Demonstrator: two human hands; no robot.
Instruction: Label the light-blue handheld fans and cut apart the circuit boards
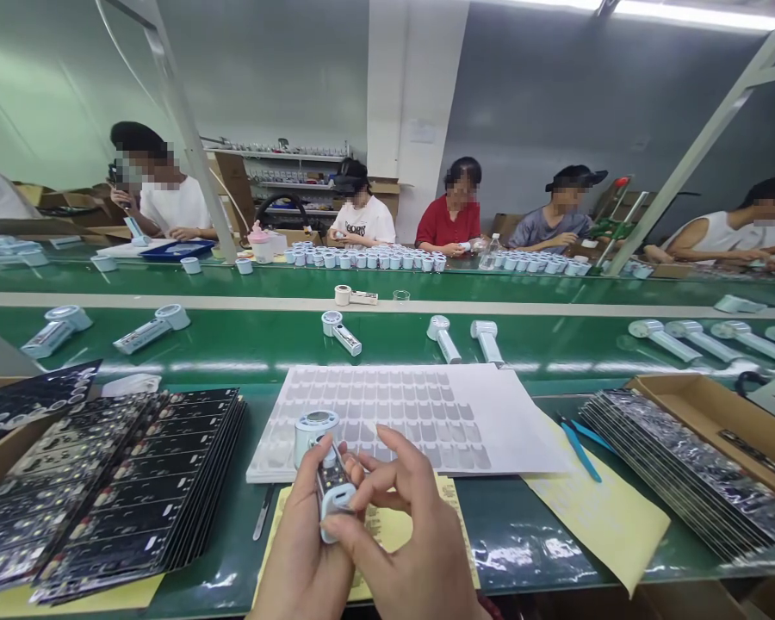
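Note:
My left hand (300,542) is wrapped round the handle of a small pale-blue handheld fan body (323,461), its round head pointing away from me. My right hand (404,525) pinches the lower end of the same handle with thumb and forefinger, the other fingers curled above it. Both hands hover over a yellow sheet (387,525) near the table's front edge. Just beyond lies a stack of white sticker sheets (413,413) with rows of grey labels.
Fanned stacks of black circuit boards (122,482) lie at left, a second fanned stack (678,465) and a cardboard box (716,413) at right. Blue tweezers (579,449) rest right of the sheets. Fan bodies (443,336) lie on the green conveyor. Several people sit opposite.

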